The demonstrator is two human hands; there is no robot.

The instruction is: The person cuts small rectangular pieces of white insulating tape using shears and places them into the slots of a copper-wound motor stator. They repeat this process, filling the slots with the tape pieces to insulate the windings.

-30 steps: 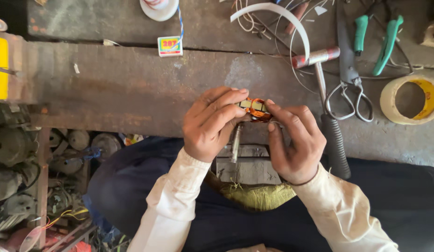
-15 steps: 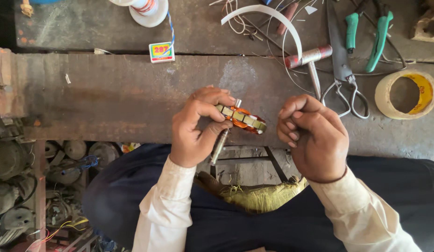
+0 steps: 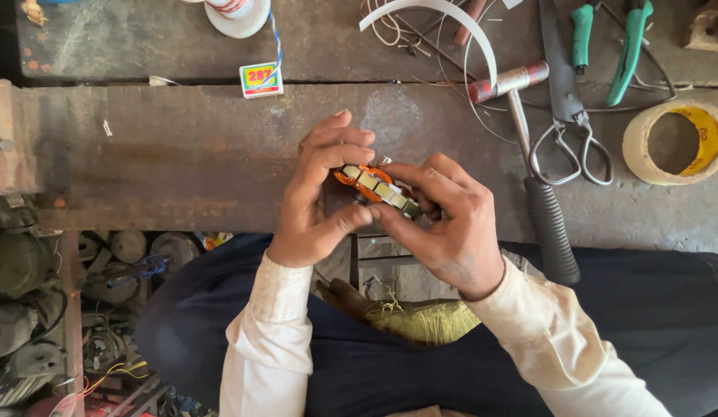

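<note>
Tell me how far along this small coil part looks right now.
Done: the small wound coil part already carries orange winding and pale segments. In hand: the left hand and right hand both grip it over the bench. Left: hard to tell; the hammer, scissors and tape roll lie untouched beside them.

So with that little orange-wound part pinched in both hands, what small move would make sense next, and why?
Probably turn the wound part slightly between the fingers. Both the left hand and the right hand already pinch it above the bench, and their fingers hide much of it.
</note>
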